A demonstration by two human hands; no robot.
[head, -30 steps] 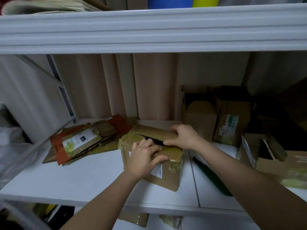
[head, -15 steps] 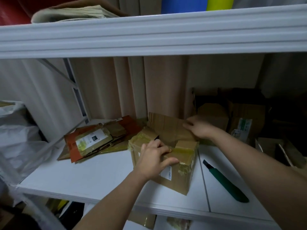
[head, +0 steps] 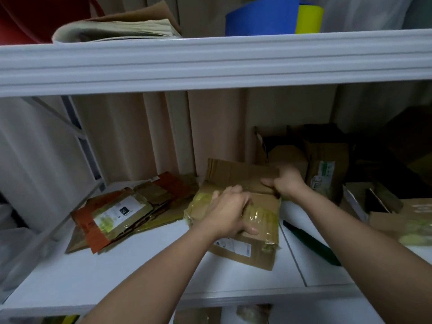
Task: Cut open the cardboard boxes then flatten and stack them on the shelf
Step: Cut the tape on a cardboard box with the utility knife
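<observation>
A taped brown cardboard box (head: 247, 250) stands on the white shelf (head: 140, 272), its top open. My left hand (head: 228, 216) grips the near top flap over the yellowish tape. My right hand (head: 287, 183) holds the far flap (head: 233, 171), which is lifted upright. A green utility knife (head: 311, 243) lies on the shelf right of the box, under my right forearm. A pile of flattened boxes (head: 124, 211) lies to the left of the box.
Several unopened and open boxes (head: 325, 169) stand at the back right of the shelf, and an open one (head: 383, 206) is at the far right. The upper shelf edge (head: 210, 64) hangs close overhead. A curtain hangs behind. White bags sit at the left.
The box top has been opened: my right hand lifted the far flap upright, and my left hand moved onto the near flap. The view shifted so the knife shows further right.
</observation>
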